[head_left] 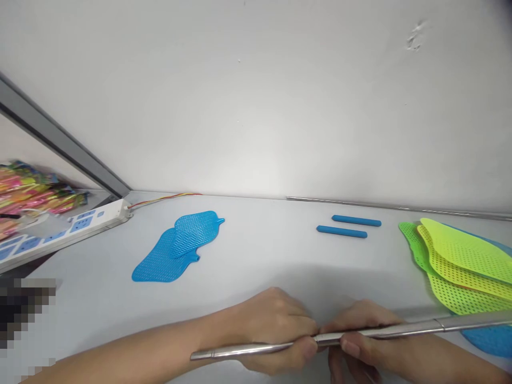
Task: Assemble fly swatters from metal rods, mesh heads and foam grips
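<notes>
Low in the head view, both of my hands are closed on a silver sectioned metal rod, which slants slightly up to the right. My left hand pinches it between thumb and curled fingers, just left of a joint. Close beside it, my right hand grips the rod on the other side of that joint. Beyond my left hand lie two blue perforated fly swatter heads, one partly over the other. Two blue tapered handle sleeves rest farther back, roughly parallel.
At the right, yellow-green fly swatter heads are stacked, with blue pieces partly under them. Another thin metal rod lies along the wall. A white power strip with a wire stands at left, near colourful packets beyond a grey post.
</notes>
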Demonstrator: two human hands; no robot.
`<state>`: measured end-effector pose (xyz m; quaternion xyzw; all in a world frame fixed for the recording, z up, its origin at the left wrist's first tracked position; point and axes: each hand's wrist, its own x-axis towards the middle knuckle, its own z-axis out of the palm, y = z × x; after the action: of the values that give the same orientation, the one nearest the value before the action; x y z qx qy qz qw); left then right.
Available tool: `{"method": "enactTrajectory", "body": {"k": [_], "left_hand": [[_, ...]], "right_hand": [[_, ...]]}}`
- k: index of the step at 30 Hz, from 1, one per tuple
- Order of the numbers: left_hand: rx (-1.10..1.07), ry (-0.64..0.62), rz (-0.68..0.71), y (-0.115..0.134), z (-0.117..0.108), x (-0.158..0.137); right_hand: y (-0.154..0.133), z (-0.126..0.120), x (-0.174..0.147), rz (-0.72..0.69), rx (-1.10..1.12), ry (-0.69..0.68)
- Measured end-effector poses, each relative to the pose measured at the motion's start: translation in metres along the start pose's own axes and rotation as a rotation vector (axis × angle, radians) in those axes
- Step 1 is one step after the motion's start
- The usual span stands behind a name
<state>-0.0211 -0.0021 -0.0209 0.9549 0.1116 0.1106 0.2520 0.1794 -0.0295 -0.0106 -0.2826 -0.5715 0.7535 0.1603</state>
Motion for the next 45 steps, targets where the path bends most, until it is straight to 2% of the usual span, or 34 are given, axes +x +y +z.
{"method": "enactTrajectory", "body": {"k": [8, 14, 16, 19, 21, 23, 28, 32, 34, 38, 42, 45], "left_hand": [[-0.288, 0.02, -0.147, 0.0, -0.012, 0.002], [-0.38, 0.05, -0.217, 0.001, -0.015, 0.0], [-0.43, 0.093, -0.219, 0.002, -0.016, 0.0], [-0.525, 0.223, -0.233, 0.001, -0.017, -0.001], [-0.575, 0.331, -0.291, 0.0, -0.017, 0.0], [-0.636, 0.393, -0.359, -0.001, -0.017, 0.001], [-0.746, 0.311, -0.358, -0.003, -0.015, 0.001], [-0.809, 0.255, -0.479, -0.002, -0.015, 0.001], [-0.87, 0.246, -0.51, -0.001, -0.016, 0.003], [-0.957, 0.23, -0.477, 0.0, -0.02, 0.004], [-0.882, 0.123, -0.411, 0.0, -0.025, 0.002], [-0.781, 0.062, -0.308, 0.0, -0.027, 0.0]], "right_hand": [[0.015, -0.009, 0.003, -0.04, 0.197, 0.053], [0.018, -0.011, 0.003, -0.049, 0.284, 0.103], [0.016, -0.012, 0.003, -0.048, 0.362, 0.166], [0.011, -0.016, 0.001, -0.023, 0.505, 0.332], [0.009, -0.019, 0.001, -0.016, 0.575, 0.419], [0.008, -0.021, 0.001, -0.033, 0.618, 0.435], [0.007, -0.022, 0.001, -0.093, 0.712, 0.392], [0.007, -0.022, 0.0, -0.131, 0.752, 0.447], [0.008, -0.021, 0.001, -0.118, 0.742, 0.466], [0.014, -0.016, 0.004, -0.126, 0.607, 0.448], [0.016, -0.011, 0.003, -0.144, 0.382, 0.36], [0.007, -0.008, -0.004, -0.059, 0.144, 0.321]]}}
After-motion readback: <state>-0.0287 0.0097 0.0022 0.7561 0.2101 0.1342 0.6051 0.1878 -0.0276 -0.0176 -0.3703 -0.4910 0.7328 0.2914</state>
